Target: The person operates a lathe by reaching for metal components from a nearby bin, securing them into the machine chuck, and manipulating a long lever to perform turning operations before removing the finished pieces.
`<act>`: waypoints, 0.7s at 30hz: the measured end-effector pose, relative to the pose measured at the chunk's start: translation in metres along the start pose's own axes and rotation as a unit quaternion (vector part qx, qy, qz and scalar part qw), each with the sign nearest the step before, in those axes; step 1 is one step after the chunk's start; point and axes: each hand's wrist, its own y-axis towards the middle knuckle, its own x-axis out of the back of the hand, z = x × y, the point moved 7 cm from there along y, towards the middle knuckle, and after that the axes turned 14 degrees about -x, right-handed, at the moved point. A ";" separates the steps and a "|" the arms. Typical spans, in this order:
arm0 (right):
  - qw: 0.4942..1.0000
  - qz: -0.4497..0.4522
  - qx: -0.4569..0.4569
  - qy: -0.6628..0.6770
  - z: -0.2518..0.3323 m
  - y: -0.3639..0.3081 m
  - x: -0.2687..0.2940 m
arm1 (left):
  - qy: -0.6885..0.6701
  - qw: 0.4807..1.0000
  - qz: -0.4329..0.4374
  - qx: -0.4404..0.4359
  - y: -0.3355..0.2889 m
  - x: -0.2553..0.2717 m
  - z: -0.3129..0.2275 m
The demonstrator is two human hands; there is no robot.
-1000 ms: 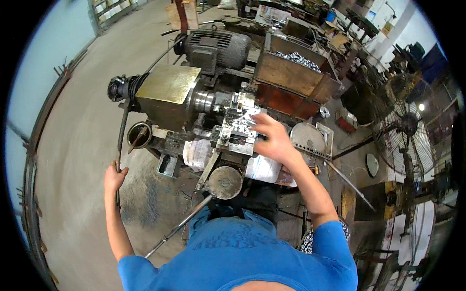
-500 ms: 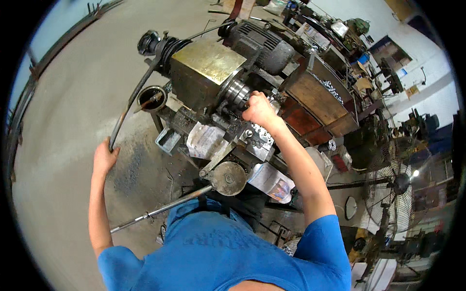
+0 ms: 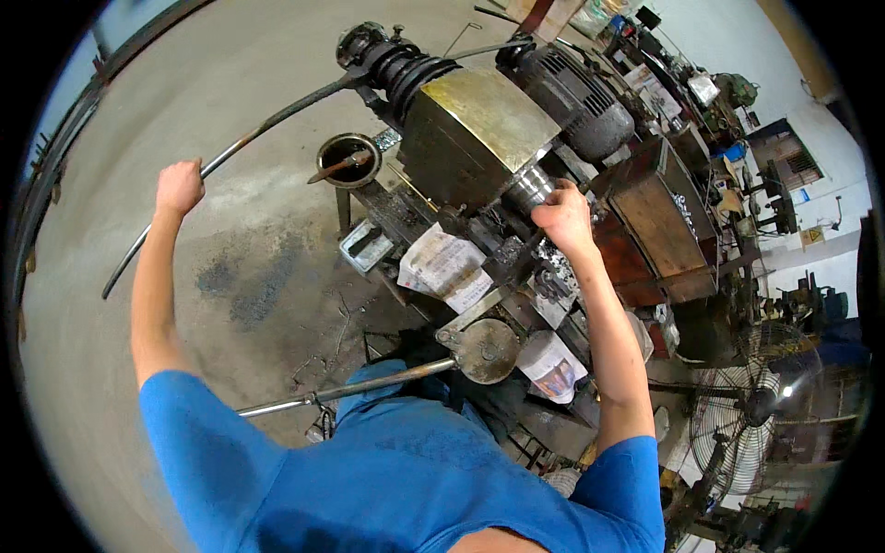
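My left hand (image 3: 180,187) is closed around a long, bent metal lever (image 3: 263,126), whose free end sticks out past my fist. The lever's other end joins the black ringed collar at the back of a lathe headstock (image 3: 489,111) with a yellowish, oily top. My right hand (image 3: 564,219) is at the open face of the shiny steel collet chuck (image 3: 530,187), fingers curled in against it. Whatever those fingers pinch is hidden behind the hand. Below it lies the dirty tool slide (image 3: 556,300), strewn with metal chips.
An electric motor (image 3: 576,101) sits behind the headstock, beside a rusty metal box (image 3: 664,217) with small parts. To the left are a round pot (image 3: 376,158) with a brush and a small tray (image 3: 366,247). A second long rod (image 3: 369,382) crosses before me; a fan (image 3: 737,415) stands right.
My left hand has swung the lever outward, away from my body. My right hand stays at the chuck face. The whole view has shifted, so the machine sits further right.
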 end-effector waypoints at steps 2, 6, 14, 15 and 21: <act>1.000 0.000 -0.016 0.016 0.000 -0.002 0.002 | -0.004 0.999 0.003 -0.033 0.007 -0.008 0.010; 1.000 0.001 0.023 0.013 0.001 -0.020 0.014 | -0.057 0.995 -0.074 0.033 -0.003 -0.003 -0.007; 0.988 -0.126 0.038 0.084 -0.098 -0.121 0.099 | -0.495 0.864 0.070 0.066 0.004 -0.123 -0.220; 0.990 -0.108 0.004 0.093 -0.122 -0.137 0.108 | -0.455 0.880 0.130 0.034 0.002 -0.141 -0.253; 0.966 -0.171 -0.187 -0.044 -0.270 -0.242 0.136 | -0.041 0.941 0.184 -0.280 0.037 -0.165 -0.311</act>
